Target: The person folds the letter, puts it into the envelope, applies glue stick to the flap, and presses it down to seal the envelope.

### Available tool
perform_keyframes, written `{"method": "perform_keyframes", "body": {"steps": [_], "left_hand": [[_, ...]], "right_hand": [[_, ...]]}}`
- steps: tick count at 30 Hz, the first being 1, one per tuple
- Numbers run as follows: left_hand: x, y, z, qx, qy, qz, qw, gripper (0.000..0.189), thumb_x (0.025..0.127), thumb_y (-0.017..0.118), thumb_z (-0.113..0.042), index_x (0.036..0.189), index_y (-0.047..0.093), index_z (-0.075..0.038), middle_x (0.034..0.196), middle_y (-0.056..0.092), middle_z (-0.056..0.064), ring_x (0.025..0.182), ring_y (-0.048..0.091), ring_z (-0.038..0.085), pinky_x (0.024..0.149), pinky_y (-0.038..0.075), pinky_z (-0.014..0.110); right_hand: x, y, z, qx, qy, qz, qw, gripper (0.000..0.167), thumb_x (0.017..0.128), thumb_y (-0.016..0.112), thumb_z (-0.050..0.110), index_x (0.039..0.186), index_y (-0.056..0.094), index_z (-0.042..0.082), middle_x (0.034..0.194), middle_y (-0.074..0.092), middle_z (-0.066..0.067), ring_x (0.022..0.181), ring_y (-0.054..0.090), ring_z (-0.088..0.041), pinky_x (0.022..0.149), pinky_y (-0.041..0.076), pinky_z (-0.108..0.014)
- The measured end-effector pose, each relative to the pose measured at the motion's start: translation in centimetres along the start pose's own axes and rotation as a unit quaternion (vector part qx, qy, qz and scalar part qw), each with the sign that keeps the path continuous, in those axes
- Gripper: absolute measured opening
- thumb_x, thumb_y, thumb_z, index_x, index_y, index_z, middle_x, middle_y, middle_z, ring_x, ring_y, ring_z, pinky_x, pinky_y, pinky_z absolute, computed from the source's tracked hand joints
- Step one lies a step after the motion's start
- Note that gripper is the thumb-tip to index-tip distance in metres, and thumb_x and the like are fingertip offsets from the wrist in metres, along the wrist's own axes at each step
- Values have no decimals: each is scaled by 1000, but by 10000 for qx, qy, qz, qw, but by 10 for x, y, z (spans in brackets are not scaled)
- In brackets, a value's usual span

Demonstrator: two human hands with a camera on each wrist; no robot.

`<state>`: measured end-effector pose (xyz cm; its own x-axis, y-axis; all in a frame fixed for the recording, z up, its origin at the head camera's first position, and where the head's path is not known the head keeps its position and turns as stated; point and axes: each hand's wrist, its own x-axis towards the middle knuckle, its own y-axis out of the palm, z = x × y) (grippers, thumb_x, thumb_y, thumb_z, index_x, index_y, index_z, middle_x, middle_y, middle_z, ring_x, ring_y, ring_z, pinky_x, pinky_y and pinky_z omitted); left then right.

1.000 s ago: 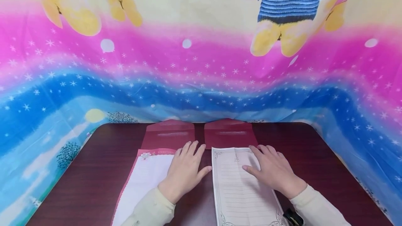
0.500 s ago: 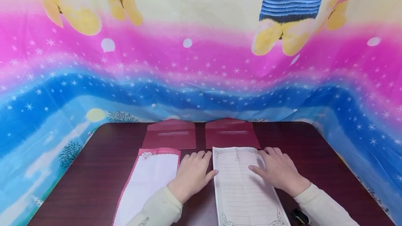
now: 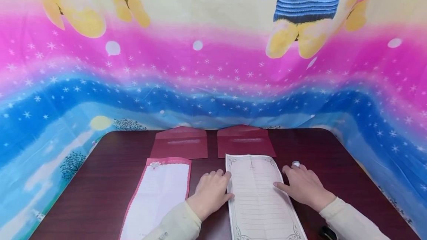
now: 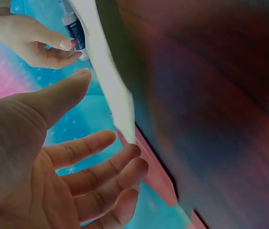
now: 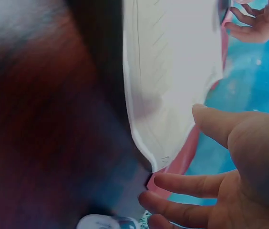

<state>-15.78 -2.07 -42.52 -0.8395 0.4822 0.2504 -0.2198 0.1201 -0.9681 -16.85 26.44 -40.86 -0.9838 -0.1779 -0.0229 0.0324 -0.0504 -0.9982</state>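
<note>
A cream lined letter sheet [image 3: 253, 203] with an ornate scrolled border lies creased between my hands, its right edge curling up. My left hand [image 3: 211, 193] is beside its left edge, fingers relaxed and thumb apart in the left wrist view. My right hand [image 3: 305, 186] hovers off its right edge, with thumb and fingers spread and nothing between them in the right wrist view. Just beyond the right fingers is a tube with a white cap [image 3: 295, 163]; the left wrist view shows the dark blue label of this tube [image 4: 77, 36].
A second sheet [image 3: 160, 192] with a pink border and a flower corner lies to the left. Two dark red envelopes, the left envelope [image 3: 180, 147] and the right envelope [image 3: 247, 145], lie flaps up at the back of the brown table [image 3: 83, 195]. A printed cloth [image 3: 207, 66] hangs behind.
Both hands have shifted right and closer to me. The left hand has left the pink-bordered sheet, and the right hand has come off the cream sheet, uncovering the white-capped tube.
</note>
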Motion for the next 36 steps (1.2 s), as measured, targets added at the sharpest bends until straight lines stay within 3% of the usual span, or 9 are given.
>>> {"method": "perform_keyframes", "body": {"steps": [10, 17, 22, 27, 30, 33, 36], "left_hand": [[-1, 10, -7, -92, 26, 381, 9992, 49, 72, 87, -49, 100, 67, -15, 84, 65, 1, 72, 63, 19, 57, 44, 29], [-2, 17, -9, -19, 12, 302, 9995, 50, 69, 89, -49, 99, 68, -15, 85, 64, 1, 70, 63, 19, 55, 44, 29], [-4, 18, -9, -32, 33, 285, 9996, 49, 69, 88, -49, 97, 68, -15, 85, 63, 1, 70, 62, 18, 55, 43, 28], [-4, 18, -10, -8, 38, 277, 9996, 48, 69, 88, -50, 95, 68, -16, 85, 63, 0, 69, 62, 18, 54, 43, 28], [-4, 18, -10, -7, 48, 262, 9996, 48, 69, 88, -50, 96, 68, -16, 85, 63, 0, 69, 62, 18, 54, 43, 28], [-4, 18, -9, 4, 75, 260, 9996, 48, 68, 89, -50, 96, 68, -16, 84, 63, 0, 69, 62, 18, 54, 43, 29], [-4, 15, -7, 18, -8, 252, 9997, 49, 68, 89, -50, 95, 67, -16, 82, 64, 0, 69, 64, 18, 54, 43, 29]], "right_hand": [[-3, 11, -5, 425, 68, 140, 9990, 40, 84, 77, 47, 93, 64, 9, 62, 50, 1, 57, 46, -15, 50, 35, -32], [0, 17, -8, 414, -54, 45, 9991, 39, 83, 78, 45, 94, 67, 9, 59, 52, 4, 55, 47, -13, 59, 33, -34], [2, 17, -10, 1189, 129, 288, 9924, 31, 84, 80, 35, 96, 65, 10, 62, 56, 6, 55, 49, -12, 57, 36, -31], [4, 14, -14, 2364, 151, 569, 9699, 27, 87, 78, 21, 89, 54, 9, 68, 56, 1, 57, 49, -12, 52, 39, -26], [6, 16, -21, 3097, -264, 849, 9467, 25, 91, 73, 14, 89, 51, 5, 68, 57, 0, 58, 50, -10, 53, 40, -23], [9, 18, -28, 3715, -775, 1203, 9173, 18, 95, 68, 10, 95, 55, -2, 70, 62, -2, 62, 55, -6, 56, 43, -21], [12, 16, -32, 3935, -1164, 1383, 9014, 17, 97, 65, 10, 103, 62, -6, 74, 68, -5, 66, 59, -3, 60, 46, -20]]}}
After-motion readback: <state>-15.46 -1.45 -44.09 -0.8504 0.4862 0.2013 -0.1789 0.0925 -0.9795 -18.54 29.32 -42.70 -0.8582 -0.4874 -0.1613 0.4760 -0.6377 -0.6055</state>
